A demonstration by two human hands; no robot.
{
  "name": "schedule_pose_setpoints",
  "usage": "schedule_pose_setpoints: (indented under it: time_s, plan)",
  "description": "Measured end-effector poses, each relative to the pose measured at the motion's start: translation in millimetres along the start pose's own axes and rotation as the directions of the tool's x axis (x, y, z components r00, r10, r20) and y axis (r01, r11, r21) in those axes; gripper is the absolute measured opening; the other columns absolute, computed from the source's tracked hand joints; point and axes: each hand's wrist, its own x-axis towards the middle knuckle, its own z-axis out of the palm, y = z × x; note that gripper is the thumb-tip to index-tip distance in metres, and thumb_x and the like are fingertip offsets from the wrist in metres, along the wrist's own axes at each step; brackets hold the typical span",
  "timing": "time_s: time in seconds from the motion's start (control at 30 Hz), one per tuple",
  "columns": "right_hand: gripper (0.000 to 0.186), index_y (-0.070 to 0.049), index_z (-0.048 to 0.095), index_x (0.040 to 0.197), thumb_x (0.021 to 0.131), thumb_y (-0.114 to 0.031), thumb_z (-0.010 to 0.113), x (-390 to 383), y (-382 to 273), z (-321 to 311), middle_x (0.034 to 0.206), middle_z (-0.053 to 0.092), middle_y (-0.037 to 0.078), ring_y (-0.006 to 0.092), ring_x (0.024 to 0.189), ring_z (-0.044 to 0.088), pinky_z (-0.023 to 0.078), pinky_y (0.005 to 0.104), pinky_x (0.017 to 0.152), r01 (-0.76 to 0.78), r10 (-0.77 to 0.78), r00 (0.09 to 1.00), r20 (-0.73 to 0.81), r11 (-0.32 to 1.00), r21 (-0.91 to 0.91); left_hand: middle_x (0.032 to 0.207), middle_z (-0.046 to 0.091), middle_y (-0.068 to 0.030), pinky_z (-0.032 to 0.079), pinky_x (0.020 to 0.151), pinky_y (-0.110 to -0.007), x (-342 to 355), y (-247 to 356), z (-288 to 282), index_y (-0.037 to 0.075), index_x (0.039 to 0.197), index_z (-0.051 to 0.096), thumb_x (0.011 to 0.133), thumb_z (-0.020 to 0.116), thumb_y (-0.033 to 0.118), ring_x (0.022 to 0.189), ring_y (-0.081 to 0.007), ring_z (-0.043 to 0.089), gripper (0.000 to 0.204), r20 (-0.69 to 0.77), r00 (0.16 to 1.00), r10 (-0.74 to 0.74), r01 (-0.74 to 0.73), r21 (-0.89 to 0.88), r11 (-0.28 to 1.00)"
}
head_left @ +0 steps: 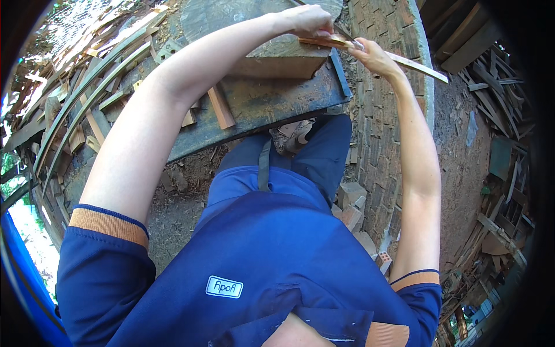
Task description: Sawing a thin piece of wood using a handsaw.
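Observation:
At the top of the head view, my left hand (312, 22) is closed above a thick wooden block (280, 67). What it grips is mostly hidden; a dark, narrow end shows just beyond the fist. My right hand (373, 58), a little to the right, is wrapped round a thin pale wooden strip (422, 69). The strip's free end sticks out to the right, past the wrist. Between the two hands lies a short reddish-brown piece of wood (317, 42), close over the block's edge; whether it joins the strip I cannot tell.
The block rests on a dark, worn bench (254, 115) in front of my legs. A loose wooden stick (221, 108) lies on it. Long curved strips and offcuts (87, 98) pile up at left. To the right are a brick surface (370, 127) and scrap wood (497, 92).

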Motion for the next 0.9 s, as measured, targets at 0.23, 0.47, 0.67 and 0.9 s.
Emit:
schedule_pose_setpoints:
  time_s: [0.23, 0.47, 0.67, 0.9]
  plan:
    - [0.031, -0.004, 0.056, 0.103, 0.098, -0.034, 0.057, -3.0, 12.2, 3.9, 0.074, 0.050, 0.000, 0.0112, 0.070, 0.047, 0.040, 0.0309, 0.061, 0.057, -0.058, 0.997, -0.049, 0.998, -0.026, 0.088, 0.071, -0.0157, 0.053, 0.074, -0.043, -0.5, 18.0, 6.1, 0.009, 0.098, 0.073, 0.089, 0.066, 0.027, 0.082, -0.0349, 0.068, 0.021, -0.021, 0.994, -0.105, 0.105, 0.023, 0.994]
    - [0.033, -0.002, 0.056, 0.103, 0.097, -0.034, 0.057, -1.4, 11.3, 2.6, 0.077, 0.052, 0.003, 0.0141, 0.076, 0.050, 0.043, 0.0326, 0.068, 0.058, -0.059, 0.997, -0.041, 0.998, -0.035, 0.093, 0.072, -0.0141, 0.054, 0.078, -0.040, -1.2, 22.5, 1.7, 0.011, 0.107, 0.073, 0.090, 0.065, 0.026, 0.085, -0.0323, 0.068, 0.023, 0.005, 0.989, -0.148, 0.148, 0.020, 0.989]
    - [0.034, -0.001, 0.056, 0.103, 0.097, -0.034, 0.058, -2.6, 7.5, 4.0, 0.079, 0.056, 0.006, 0.0167, 0.076, 0.053, 0.044, 0.0346, 0.069, 0.044, -0.046, 0.998, -0.047, 0.998, -0.042, 0.095, 0.072, -0.0135, 0.054, 0.079, -0.040, -6.5, 20.1, 3.8, 0.012, 0.109, 0.072, 0.090, 0.066, 0.024, 0.086, -0.0321, 0.069, 0.023, 0.001, 0.987, -0.162, 0.162, 0.004, 0.987]
    - [0.037, 0.002, 0.057, 0.103, 0.096, -0.035, 0.058, 1.3, 8.8, 4.1, 0.082, 0.060, 0.009, 0.0195, 0.079, 0.057, 0.046, 0.0369, 0.072, 0.044, -0.047, 0.998, -0.052, 0.998, -0.044, 0.096, 0.072, -0.0147, 0.054, 0.078, -0.040, -6.4, 20.5, 3.6, 0.010, 0.107, 0.072, 0.087, 0.069, 0.023, 0.087, -0.0325, 0.069, 0.024, -0.017, 0.987, -0.158, 0.159, 0.007, 0.987]
